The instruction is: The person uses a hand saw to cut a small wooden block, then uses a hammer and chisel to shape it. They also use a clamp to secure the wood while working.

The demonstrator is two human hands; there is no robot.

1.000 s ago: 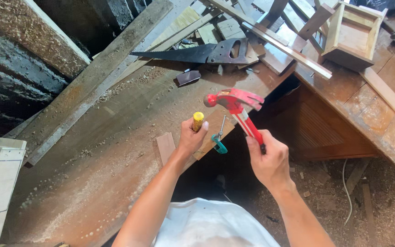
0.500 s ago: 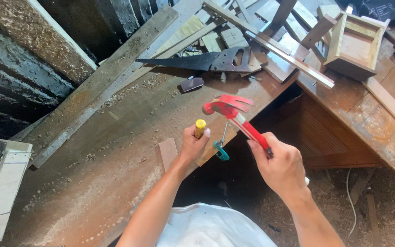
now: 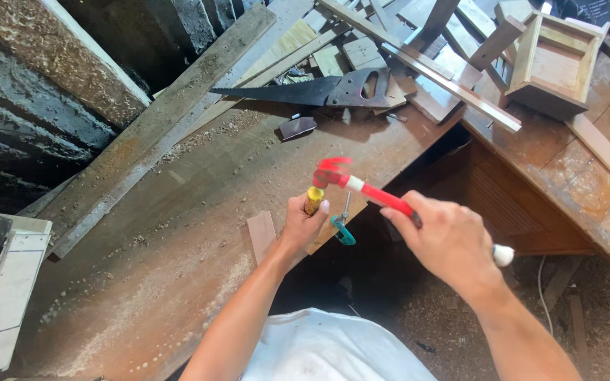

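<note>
Presently, item one: my left hand (image 3: pixel 303 224), fist closed round a yellow-handled chisel (image 3: pixel 313 200), held upright at the workbench (image 3: pixel 178 268) edge, near centre. Item two: my right hand (image 3: pixel 450 240), wrapped tight about the shaft of a red claw hammer (image 3: pixel 361 187), its head just beside the chisel's top at one o'clock from it; whether they touch I cannot tell. Item three: teal clamp (image 3: pixel 342 231) hanging between my hands, gripping a thin wood strip (image 3: pixel 326 236). Item four: black handsaw (image 3: pixel 319 89) at twelve o'clock on the bench. Item five: open wooden box (image 3: pixel 559 60) at two o'clock, its inside showing only bare boards. Item six: small wood block (image 3: pixel 261 233) at nine o'clock from my left wrist.
</note>
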